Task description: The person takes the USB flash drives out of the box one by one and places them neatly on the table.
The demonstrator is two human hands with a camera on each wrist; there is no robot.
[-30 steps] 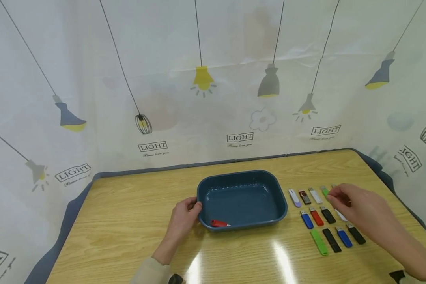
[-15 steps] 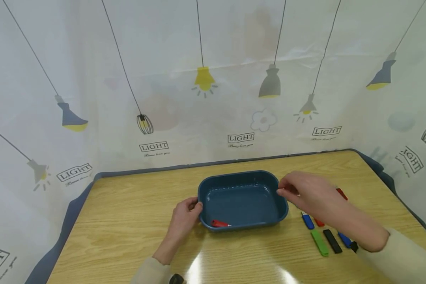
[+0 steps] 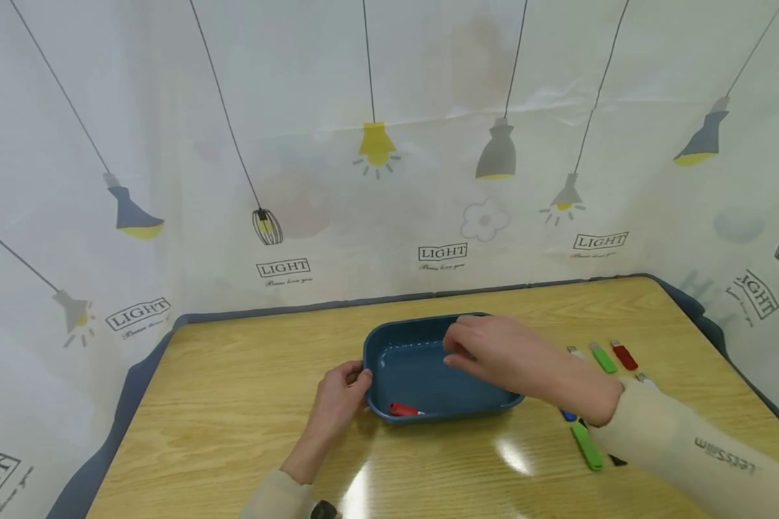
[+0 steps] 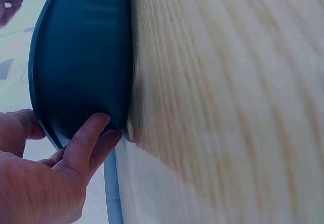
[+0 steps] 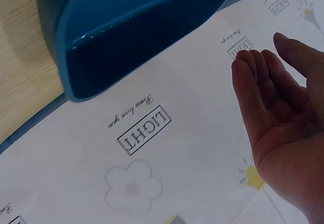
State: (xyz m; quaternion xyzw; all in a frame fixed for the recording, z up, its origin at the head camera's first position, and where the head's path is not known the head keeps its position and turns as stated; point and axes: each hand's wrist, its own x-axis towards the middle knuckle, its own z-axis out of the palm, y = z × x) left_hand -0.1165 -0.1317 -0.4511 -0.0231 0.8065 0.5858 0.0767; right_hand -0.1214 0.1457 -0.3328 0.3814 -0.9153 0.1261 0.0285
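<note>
A dark blue rectangular tray (image 3: 422, 418) stands on the table. At its left end my left hand (image 3: 339, 396) grips the rim, thumb on top; in the left wrist view the fingers (image 4: 83, 143) press its outer wall. One red USB stick (image 3: 402, 409) lies inside by the front wall. Over the tray's right half hovers my right hand (image 3: 493, 353). Its fingers bend slightly, and the right wrist view shows a gap between thumb and fingertips with nothing visible there. To the right lie several USB sticks, among them a green one (image 3: 603, 358) and a red one (image 3: 625, 355).
The wooden table (image 3: 247, 404) ends at a printed cloth backdrop (image 3: 363, 216) behind and at the sides. A lime green USB stick (image 3: 587, 447) lies near my right sleeve (image 3: 694, 440), which hides other sticks. A small black object (image 3: 323, 509) shows at the bottom edge.
My right hand has moved left from above the USB sticks, past the tray's right rim, to over the tray. The left hand keeps its grip, and the tray stays put.
</note>
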